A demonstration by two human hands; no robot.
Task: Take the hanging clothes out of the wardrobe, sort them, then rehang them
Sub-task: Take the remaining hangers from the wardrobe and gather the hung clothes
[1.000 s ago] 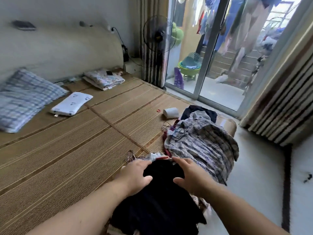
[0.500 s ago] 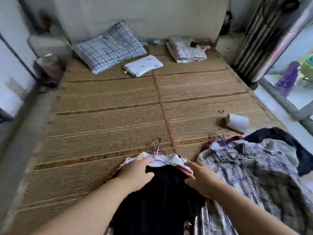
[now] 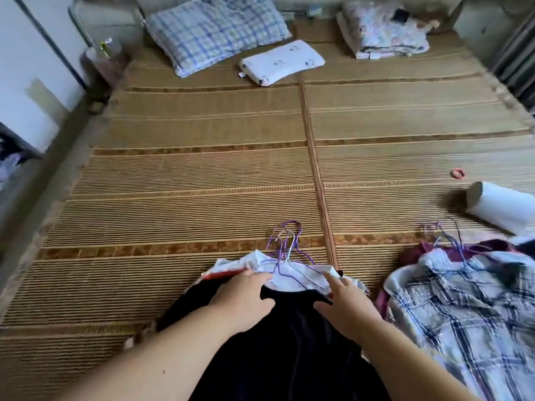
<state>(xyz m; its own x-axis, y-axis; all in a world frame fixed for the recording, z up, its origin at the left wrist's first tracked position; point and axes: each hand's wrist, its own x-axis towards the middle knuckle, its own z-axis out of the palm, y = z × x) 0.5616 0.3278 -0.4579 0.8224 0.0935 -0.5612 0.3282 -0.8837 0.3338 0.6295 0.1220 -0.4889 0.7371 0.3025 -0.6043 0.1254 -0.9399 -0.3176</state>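
L hand (image 3: 243,296) grips top edge of dark garment (image 3: 289,342); R hand (image 3: 344,305) beside it, index finger straight on white garment (image 3: 298,273).
R hand's other fingers hidden, so can't tell if it grips. Dark garment covers most of stack; lower part cut off by frame. Purple wire hangers (image 3: 285,241) poke out on bed's woven mat (image 3: 188,198). Plaid shirt pile (image 3: 463,308) just right, paper roll (image 3: 498,206) behind it, both cropped. Plaid pillow (image 3: 214,27), folded blanket (image 3: 382,33) at far end; room edges blurred.
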